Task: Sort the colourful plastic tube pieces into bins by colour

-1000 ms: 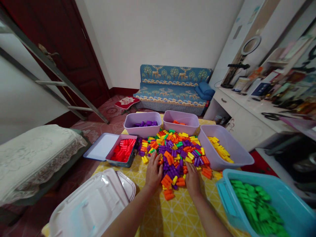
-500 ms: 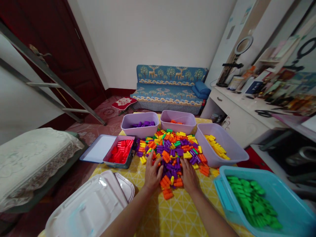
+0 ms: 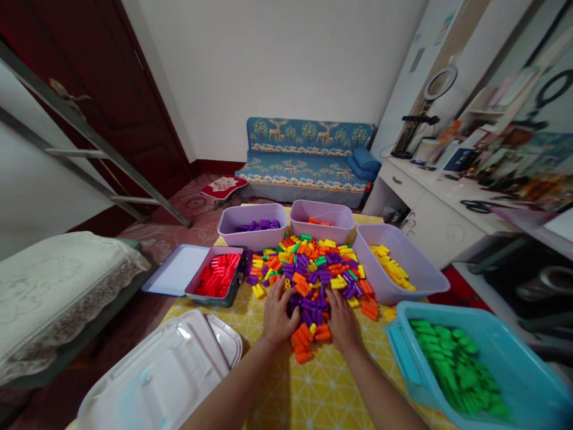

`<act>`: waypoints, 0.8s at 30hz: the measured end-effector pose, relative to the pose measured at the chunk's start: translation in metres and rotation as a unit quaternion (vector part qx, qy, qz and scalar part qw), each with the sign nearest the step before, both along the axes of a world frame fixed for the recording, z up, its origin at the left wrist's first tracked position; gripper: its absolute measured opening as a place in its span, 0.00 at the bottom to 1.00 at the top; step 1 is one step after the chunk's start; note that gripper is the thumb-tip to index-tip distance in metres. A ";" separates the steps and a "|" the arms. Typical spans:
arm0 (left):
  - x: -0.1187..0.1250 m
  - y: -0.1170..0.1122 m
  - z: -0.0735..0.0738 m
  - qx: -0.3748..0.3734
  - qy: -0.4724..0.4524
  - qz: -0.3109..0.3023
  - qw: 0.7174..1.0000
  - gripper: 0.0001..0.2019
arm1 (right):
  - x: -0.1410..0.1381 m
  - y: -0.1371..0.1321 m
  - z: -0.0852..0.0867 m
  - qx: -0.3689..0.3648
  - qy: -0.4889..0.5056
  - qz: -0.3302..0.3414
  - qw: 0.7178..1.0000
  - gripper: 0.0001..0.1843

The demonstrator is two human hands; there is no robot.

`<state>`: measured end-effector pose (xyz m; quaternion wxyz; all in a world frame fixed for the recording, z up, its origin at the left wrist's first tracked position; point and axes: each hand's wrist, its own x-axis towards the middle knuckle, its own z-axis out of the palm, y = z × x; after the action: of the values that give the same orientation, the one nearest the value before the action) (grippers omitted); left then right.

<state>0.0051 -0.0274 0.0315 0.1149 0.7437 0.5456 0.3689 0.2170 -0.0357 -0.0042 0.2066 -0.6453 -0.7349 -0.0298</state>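
Observation:
A loose pile of plastic toy pieces, purple, orange, yellow and green, lies on the yellow patterned tablecloth (image 3: 308, 394). My left hand (image 3: 278, 316) rests against the pile's near left side, thumb and fingers apart, beside the purple pieces (image 3: 311, 307). Whether its fingertips grip any piece is partly hidden. On the near right side my right hand (image 3: 342, 319) lies with fingers stretched forward, touching the pile. Between the wrists sit several orange pieces (image 3: 303, 343) and a small yellow one.
Around the pile stand lilac bins with purple pieces (image 3: 259, 226), orange pieces (image 3: 319, 221) and yellow pieces (image 3: 391, 267). A tin (image 3: 233, 292) holds red pieces; a turquoise bin (image 3: 405, 352) holds green ones. White lids (image 3: 156, 376) lie at the front left.
My left hand has shifted slightly right, its thumb lower and nearer the purple pieces. The orange pieces at the pile's near edge have moved a little. My right hand has hardly moved.

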 end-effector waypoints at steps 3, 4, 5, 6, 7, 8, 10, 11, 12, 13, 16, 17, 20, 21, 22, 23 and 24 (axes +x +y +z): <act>0.008 0.002 0.007 -0.036 0.026 0.025 0.999 0.22 | -0.002 0.000 0.003 -0.007 -0.003 -0.009 1.000 0.37; 0.011 0.003 0.010 -0.049 0.041 0.033 0.997 0.23 | -0.002 0.000 0.004 -0.010 -0.003 -0.011 1.000 0.37; 0.012 0.004 0.012 -0.060 0.057 0.040 0.996 0.25 | -0.003 0.000 0.005 -0.012 -0.003 -0.012 1.000 0.36; 0.014 0.005 0.014 -0.068 0.072 0.046 0.994 0.26 | -0.003 0.000 0.006 -0.013 -0.003 -0.012 1.000 0.36; 0.014 0.007 0.016 -0.074 0.085 0.051 0.992 0.26 | -0.003 0.000 0.006 -0.014 -0.001 -0.013 1.000 0.36; 0.014 0.009 0.017 -0.078 0.095 0.056 0.991 0.25 | -0.003 0.000 0.005 -0.014 0.001 -0.013 1.000 0.35; 0.011 0.013 0.020 -0.075 0.109 0.059 0.990 0.22 | -0.002 0.000 0.003 -0.010 0.006 -0.011 1.000 0.35; 0.009 0.015 0.021 -0.068 0.113 0.057 0.990 0.20 | -0.002 0.000 0.001 -0.007 0.009 -0.010 1.000 0.35; 0.006 0.017 0.021 -0.059 0.115 0.053 0.990 0.19 | -0.002 0.001 -0.001 -0.005 0.011 -0.008 1.000 0.35; 0.003 0.018 0.022 -0.047 0.114 0.047 0.991 0.18 | -0.001 0.001 -0.002 -0.004 0.012 -0.008 1.000 0.35; -0.005 0.019 0.021 -0.018 0.090 0.033 0.995 0.13 | -0.001 0.001 -0.004 -0.009 0.014 -0.011 1.000 0.35; -0.006 0.020 0.021 -0.013 0.075 0.030 0.997 0.12 | -0.001 0.001 -0.004 -0.011 0.015 -0.013 1.000 0.36; -0.008 0.020 0.020 -0.030 0.024 0.025 0.999 0.12 | -0.001 0.001 -0.003 -0.009 0.017 -0.015 1.000 0.37; -0.007 0.021 0.020 -0.047 0.007 0.028 0.998 0.12 | -0.001 0.001 -0.003 -0.008 0.017 -0.014 1.000 0.37; -0.007 0.021 0.021 -0.069 -0.011 0.031 0.997 0.12 | -0.001 0.001 -0.003 -0.007 0.018 -0.013 1.000 0.37; -0.006 0.022 0.021 -0.091 -0.031 0.035 0.995 0.12 | -0.001 0.001 -0.003 -0.008 0.018 -0.012 1.000 0.37; -0.006 0.023 0.022 -0.112 -0.055 0.038 0.991 0.12 | -0.001 0.001 -0.002 -0.010 0.017 -0.011 1.000 0.36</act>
<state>-0.0007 -0.0043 0.0539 0.2134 0.6832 0.6044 0.3498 0.2159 -0.0348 -0.0065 0.2126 -0.6560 -0.7241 -0.0142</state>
